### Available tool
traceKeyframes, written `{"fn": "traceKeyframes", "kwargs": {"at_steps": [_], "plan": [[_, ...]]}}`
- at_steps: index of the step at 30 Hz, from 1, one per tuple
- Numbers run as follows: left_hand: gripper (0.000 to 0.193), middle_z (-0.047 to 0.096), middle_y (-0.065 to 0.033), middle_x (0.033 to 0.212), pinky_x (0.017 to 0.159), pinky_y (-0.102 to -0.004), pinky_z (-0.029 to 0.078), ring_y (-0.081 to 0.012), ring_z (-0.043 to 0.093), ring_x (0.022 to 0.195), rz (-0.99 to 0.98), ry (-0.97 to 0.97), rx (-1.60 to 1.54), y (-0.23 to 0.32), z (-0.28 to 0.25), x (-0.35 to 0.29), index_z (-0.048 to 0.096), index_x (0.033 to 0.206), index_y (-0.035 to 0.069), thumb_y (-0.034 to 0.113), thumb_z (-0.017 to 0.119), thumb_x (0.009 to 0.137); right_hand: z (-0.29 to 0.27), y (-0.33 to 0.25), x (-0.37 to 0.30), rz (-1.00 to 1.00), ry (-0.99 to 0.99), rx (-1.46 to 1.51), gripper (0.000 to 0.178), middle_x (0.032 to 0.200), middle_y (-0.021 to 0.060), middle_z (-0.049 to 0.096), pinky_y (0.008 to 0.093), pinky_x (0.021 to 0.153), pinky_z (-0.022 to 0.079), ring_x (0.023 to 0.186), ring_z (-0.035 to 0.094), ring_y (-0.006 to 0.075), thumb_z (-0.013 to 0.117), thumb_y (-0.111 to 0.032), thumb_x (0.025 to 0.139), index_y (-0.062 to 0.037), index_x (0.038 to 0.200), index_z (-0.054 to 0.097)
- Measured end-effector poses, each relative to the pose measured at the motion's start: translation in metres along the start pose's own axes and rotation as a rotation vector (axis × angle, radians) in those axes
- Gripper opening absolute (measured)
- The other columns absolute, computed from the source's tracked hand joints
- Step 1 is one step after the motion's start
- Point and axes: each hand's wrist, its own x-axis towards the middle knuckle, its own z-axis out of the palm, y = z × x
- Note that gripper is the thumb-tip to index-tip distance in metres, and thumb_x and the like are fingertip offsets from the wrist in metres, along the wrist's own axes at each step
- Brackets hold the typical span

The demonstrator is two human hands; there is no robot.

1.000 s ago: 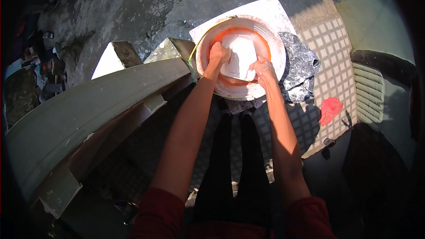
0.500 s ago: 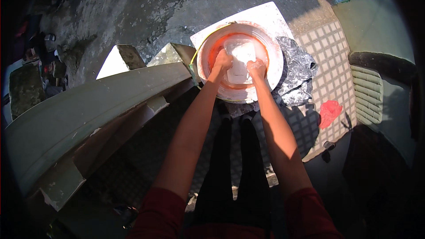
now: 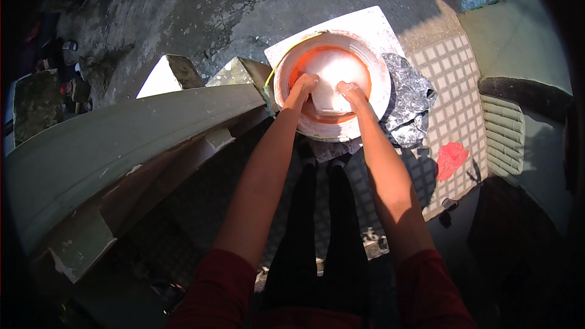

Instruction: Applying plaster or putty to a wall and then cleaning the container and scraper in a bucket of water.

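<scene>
Head view shows your white cloth (image 3: 332, 79) lying in the orange basin (image 3: 372, 106), in bright sun, on the ground just ahead of your feet. The cloth fills most of the basin's middle, with a squarer folded part at its near edge between your two hands.

Your left hand (image 3: 303, 87) presses on the cloth's left side, fingers curled down onto it. Your right hand (image 3: 350, 92) sits on the cloth's right side, fingers bent and closed on the fabric. Both wrists cross the near rim of the basin.

Under the basin lies a white slab (image 3: 372, 21), its corners showing at the far side. A crumpled grey cloth (image 3: 411, 100) touches the basin on the right. Beyond that, a red rag (image 3: 451, 159) lies on the checked floor tiles (image 3: 454, 79), well apart from the basin. To your left a long pale curved panel (image 3: 122, 140) runs from near the basin toward the lower left. Rough wet concrete ground (image 3: 201, 12) spreads beyond the slab.
</scene>
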Motion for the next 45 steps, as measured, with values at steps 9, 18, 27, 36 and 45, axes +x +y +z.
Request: {"fn": "traceKeyframes", "kwargs": {"at_steps": [9,18,27,36,45], "plan": [[0.072,0.058,-0.0362,0.095,0.082,-0.0474,0.046,-0.0469,0.059,0.093,0.446,0.424,0.073,0.0,0.011,-0.044,0.042,0.106,-0.012,0.055,0.055,0.082,0.005,-0.021,-0.031,-0.405,-0.065,0.102,0.046,0.128,0.0278,0.047,0.0432,0.096,0.039,0.111,0.052,0.0382,0.033,-0.031,0.091,0.0006,0.114,0.057],[0.062,0.056,-0.0218,0.114,0.085,-0.0386,0.045,-0.0334,0.057,0.102,0.835,0.499,0.016,-0.007,-0.011,-0.076,0.038,0.123,-0.002,0.036,0.065,0.083,-0.001,-0.024,-0.069,-0.303,-0.296,0.914,0.045,0.118,0.0107,0.054,0.033,0.094,0.037,0.11,0.049,0.0203,0.048,-0.013,0.08,-0.0043,0.123,0.052],[0.039,0.06,-0.0144,0.094,0.075,-0.033,0.047,-0.0209,0.06,0.084,0.66,0.082,-0.378,-0.04,-0.015,-0.038,0.044,0.109,0.0,0.014,0.067,0.08,-0.023,-0.045,-0.094,-0.644,0.198,0.273,0.026,0.084,0.0091,0.063,0.0337,0.068,0.044,0.077,0.06,0.0223,0.058,-0.016,0.079,-0.0024,0.101,0.059],[0.035,0.059,-0.0191,0.087,0.071,-0.0377,0.047,-0.0317,0.061,0.08,0.809,0.474,-0.02,-0.026,-0.006,-0.054,0.042,0.109,0.0,0.002,0.058,0.078,-0.013,-0.045,-0.046,-0.712,0.361,0.188,0.022,0.078,0.0202,0.064,0.0407,0.064,0.046,0.07,0.062,0.0356,0.059,-0.017,0.076,-0.0011,0.091,0.064],[0.035,0.057,-0.0276,0.093,0.079,-0.045,0.043,-0.0431,0.056,0.094,0.85,0.535,-0.106,-0.012,-0.016,-0.06,0.043,0.106,0.0,-0.008,0.045,0.072,-0.012,-0.036,-0.042,-0.271,-0.157,0.575,0.036,0.082,0.0172,0.065,0.0347,0.062,0.052,0.081,0.064,0.0222,0.063,-0.019,0.067,-0.0006,0.098,0.063]]}}
